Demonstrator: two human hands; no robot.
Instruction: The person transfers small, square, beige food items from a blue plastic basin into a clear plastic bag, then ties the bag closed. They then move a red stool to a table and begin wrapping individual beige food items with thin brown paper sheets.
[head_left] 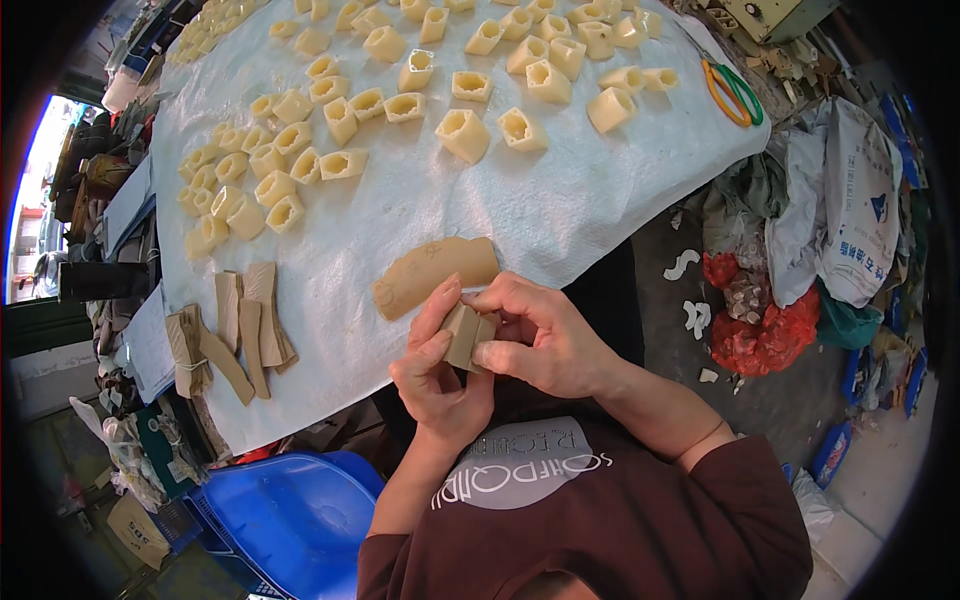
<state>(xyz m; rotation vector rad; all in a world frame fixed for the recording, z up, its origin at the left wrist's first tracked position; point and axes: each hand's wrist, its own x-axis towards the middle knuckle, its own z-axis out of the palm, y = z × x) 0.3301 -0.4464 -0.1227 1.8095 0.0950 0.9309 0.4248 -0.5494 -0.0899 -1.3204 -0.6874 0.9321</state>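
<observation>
Close to my body, at the table's front edge, both hands hold a small tan angular piece (462, 334) with flat faces. My left hand (437, 385) cups it from the left, fingers and thumb closed around it. My right hand (535, 335) pinches its right side; some of its fingers are hidden behind the piece. What the piece is made of, I cannot tell. Just beyond my hands a curved tan flat piece (437, 273) with a wavy far edge lies on the white sheet (590, 200).
Many cream hollow blocks (463, 136) cover the table's far half. Tan strips (262, 312), some tied, lie at left. Scissors (728, 93) with orange and green handles rest at far right. Bags (765, 335) and scraps crowd the floor right; a blue plastic chair (290, 510) stands front left.
</observation>
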